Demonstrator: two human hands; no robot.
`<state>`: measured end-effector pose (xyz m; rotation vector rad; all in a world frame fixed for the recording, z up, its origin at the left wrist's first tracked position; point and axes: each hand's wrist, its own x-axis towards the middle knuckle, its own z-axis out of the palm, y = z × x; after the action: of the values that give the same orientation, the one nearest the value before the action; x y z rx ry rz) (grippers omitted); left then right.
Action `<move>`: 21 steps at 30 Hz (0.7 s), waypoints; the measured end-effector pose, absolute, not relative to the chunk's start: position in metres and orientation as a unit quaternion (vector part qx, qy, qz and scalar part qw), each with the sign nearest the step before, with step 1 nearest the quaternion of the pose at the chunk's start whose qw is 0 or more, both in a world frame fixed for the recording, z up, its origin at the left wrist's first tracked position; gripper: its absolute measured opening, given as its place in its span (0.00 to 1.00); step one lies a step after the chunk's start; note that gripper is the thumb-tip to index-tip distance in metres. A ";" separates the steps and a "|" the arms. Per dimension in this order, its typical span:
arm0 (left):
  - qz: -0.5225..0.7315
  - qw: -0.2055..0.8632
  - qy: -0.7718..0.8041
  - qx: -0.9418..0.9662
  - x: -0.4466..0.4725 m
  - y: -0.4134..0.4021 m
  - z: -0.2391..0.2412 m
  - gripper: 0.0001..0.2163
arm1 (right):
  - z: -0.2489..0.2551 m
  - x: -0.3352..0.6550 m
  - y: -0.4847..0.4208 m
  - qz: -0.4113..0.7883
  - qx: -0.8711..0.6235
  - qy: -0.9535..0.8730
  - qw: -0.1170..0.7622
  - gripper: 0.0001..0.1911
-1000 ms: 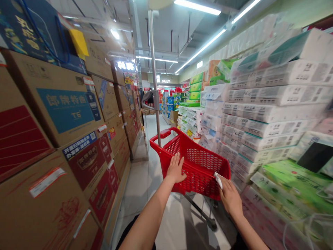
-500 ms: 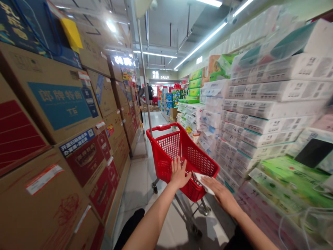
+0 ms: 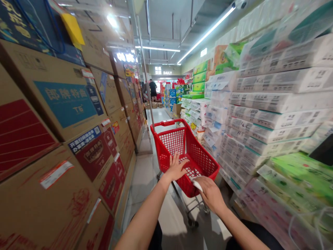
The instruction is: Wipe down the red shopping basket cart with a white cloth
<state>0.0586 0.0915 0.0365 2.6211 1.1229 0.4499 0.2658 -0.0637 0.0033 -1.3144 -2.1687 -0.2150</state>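
A red plastic shopping cart (image 3: 166, 140) on a grey wheeled frame stands in the aisle in front of me. My left hand (image 3: 176, 170) is open, fingers spread, over the cart's near left rim; whether it touches the rim I cannot tell. At the near right end of the cart, my right hand (image 3: 208, 191) presses a folded white cloth or tissue (image 3: 197, 184) against the rim. The fingers lie over the white piece and partly hide it. Through the cart's lattice walls the basket floor shows, with nothing lying on it.
Stacked cardboard cartons (image 3: 65, 97) line the left, beside a metal post (image 3: 148, 80). Packs of wrapped paper (image 3: 270, 107) rise on the right, with green packs (image 3: 301, 173) lower down. A person in dark clothing (image 3: 153, 88) stands far down the aisle.
My right hand has moved left along the near rim with the white piece, its fingers more curled. My left hand has shifted slightly left and up. The view has turned a little.
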 end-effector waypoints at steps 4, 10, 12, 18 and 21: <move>0.137 0.120 0.361 0.915 0.036 0.095 0.046 0.31 | 0.011 0.273 -0.062 -0.061 -0.439 -0.861 0.249 0.31; 0.070 0.105 0.415 0.901 0.024 0.099 0.064 0.29 | 0.008 0.339 -0.050 -0.112 -0.497 -0.824 0.248 0.30; 0.074 0.102 0.443 0.888 0.041 0.086 0.062 0.29 | 0.002 0.339 -0.049 -0.113 -0.509 -0.814 0.255 0.29; 0.137 0.038 0.445 0.884 0.091 0.020 0.024 0.36 | -0.011 0.300 -0.057 -0.091 -0.508 -0.804 0.297 0.31; 0.154 -0.001 0.388 0.909 0.086 0.009 0.014 0.36 | -0.004 0.306 -0.058 -0.058 -0.474 -0.831 0.287 0.29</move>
<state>0.0857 0.0093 0.0144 2.8572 1.2193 0.4850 0.3062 -0.0584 -0.0039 -1.2662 -2.2195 -0.1539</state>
